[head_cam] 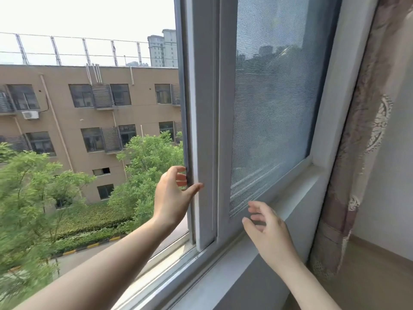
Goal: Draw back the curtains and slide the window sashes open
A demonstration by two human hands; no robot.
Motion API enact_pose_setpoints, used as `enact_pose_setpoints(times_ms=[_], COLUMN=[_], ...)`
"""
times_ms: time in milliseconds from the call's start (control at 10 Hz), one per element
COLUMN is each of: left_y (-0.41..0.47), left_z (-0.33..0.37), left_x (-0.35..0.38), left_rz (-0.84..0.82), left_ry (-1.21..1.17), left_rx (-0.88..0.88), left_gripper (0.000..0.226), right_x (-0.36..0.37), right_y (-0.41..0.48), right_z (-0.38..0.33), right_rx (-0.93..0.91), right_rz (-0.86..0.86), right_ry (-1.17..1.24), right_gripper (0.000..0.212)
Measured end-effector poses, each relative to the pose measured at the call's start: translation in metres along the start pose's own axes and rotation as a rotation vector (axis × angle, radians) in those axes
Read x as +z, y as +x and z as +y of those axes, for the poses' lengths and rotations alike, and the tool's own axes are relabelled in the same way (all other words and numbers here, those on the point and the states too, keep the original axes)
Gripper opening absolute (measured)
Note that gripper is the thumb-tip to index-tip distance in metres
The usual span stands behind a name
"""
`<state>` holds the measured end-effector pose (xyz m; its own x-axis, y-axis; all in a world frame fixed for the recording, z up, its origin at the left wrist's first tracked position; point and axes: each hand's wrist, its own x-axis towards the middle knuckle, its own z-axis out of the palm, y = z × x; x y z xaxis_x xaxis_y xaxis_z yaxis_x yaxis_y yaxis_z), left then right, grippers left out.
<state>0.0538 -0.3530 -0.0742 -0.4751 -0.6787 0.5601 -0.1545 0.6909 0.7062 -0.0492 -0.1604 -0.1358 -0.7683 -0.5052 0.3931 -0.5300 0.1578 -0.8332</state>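
Note:
A grey-framed sliding window sash [204, 130] stands pushed to the right, leaving the left half of the window open to the outside. Behind it lies a mesh screen panel [272, 104]. My left hand [174, 195] is spread at the sash's left edge, thumb on its inner face and fingertips at its outer edge. My right hand [268, 229] hovers with fingers apart just in front of the screen's lower frame, holding nothing. A patterned beige and mauve curtain [357, 153] hangs bunched at the far right.
The bottom track [169, 262] runs diagonally from lower left to the sash. A grey sill [234, 276] lies below it. Outside are green trees [33, 186] and a tan building [89, 104]. A beige ledge [368, 276] sits at the right, under the curtain.

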Motion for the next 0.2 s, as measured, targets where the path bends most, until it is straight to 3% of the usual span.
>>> enact_pose_setpoints(times_ms=[200], left_y=[-0.044], left_z=[0.006], left_x=[-0.043], left_rz=[-0.014], left_ry=[0.020], left_rx=[0.120], left_gripper=[0.052], right_x=[-0.009], right_y=[-0.015], right_z=[-0.026], right_rx=[-0.078], right_rz=[-0.029], right_ry=[0.077], right_gripper=[0.031])
